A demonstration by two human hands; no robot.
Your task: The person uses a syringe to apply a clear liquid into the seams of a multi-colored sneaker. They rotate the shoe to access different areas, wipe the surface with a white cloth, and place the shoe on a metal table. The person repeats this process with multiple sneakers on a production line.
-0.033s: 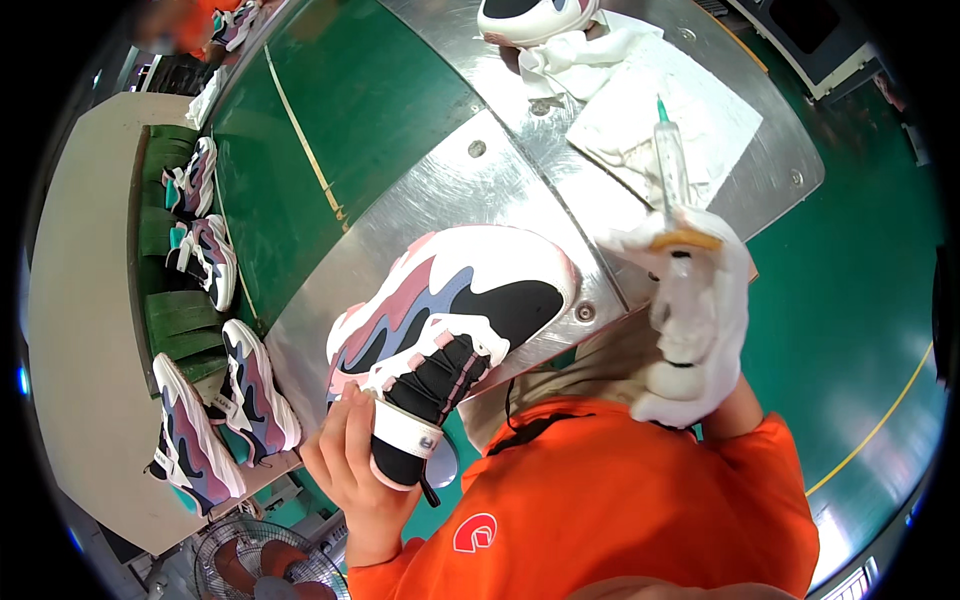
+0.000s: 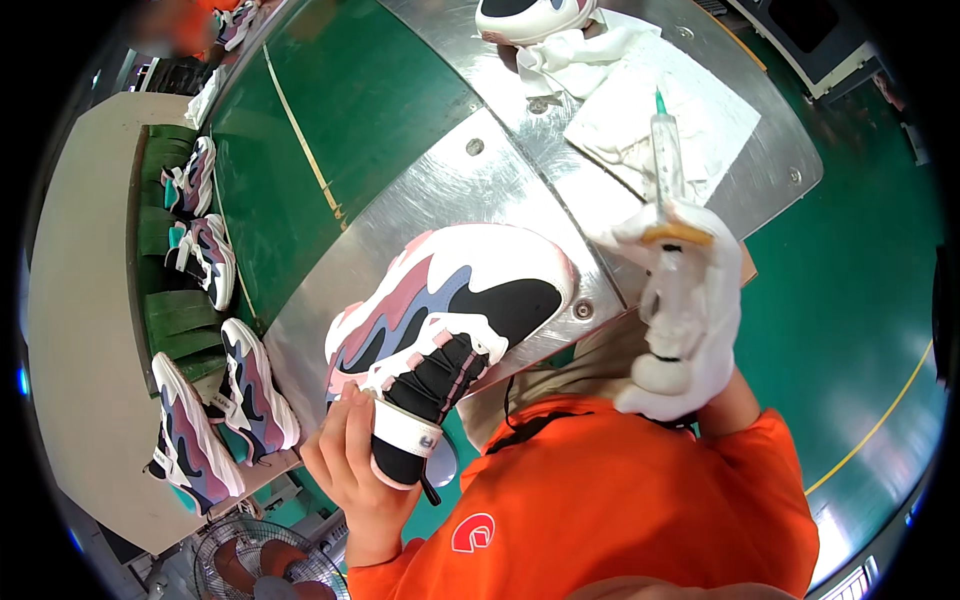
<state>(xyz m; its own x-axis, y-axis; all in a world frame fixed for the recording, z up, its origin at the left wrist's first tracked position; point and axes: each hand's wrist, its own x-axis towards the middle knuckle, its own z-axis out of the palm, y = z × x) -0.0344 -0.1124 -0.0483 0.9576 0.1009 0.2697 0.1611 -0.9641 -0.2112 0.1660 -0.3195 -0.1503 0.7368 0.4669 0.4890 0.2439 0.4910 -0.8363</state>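
Note:
A white, pink, purple and black sneaker [image 2: 440, 300] lies on its side over the steel tabletop [image 2: 425, 205], its toe to the right. My bare left hand [image 2: 355, 465] grips it at the ankle strap by the heel, fingertips on the white band. In a white glove, my right hand [image 2: 700, 310] is closed around a clear syringe [image 2: 667, 155] with a yellowish flange. The syringe's green tip [image 2: 660, 100] points away from me. It hangs above a white pad [image 2: 728, 115], to the right of the sneaker and apart from it.
A crumpled white cloth [image 2: 565, 65] lies beside the pad, near another sneaker [image 2: 535, 28] at the far edge. On the left, several matching sneakers [image 2: 190, 430] stand along a beige belt with green holders [image 2: 180, 325]. A fan [image 2: 265, 560] is at the lower left.
My right hand and the syringe have shifted slightly left. The sneaker and my left hand stay in place.

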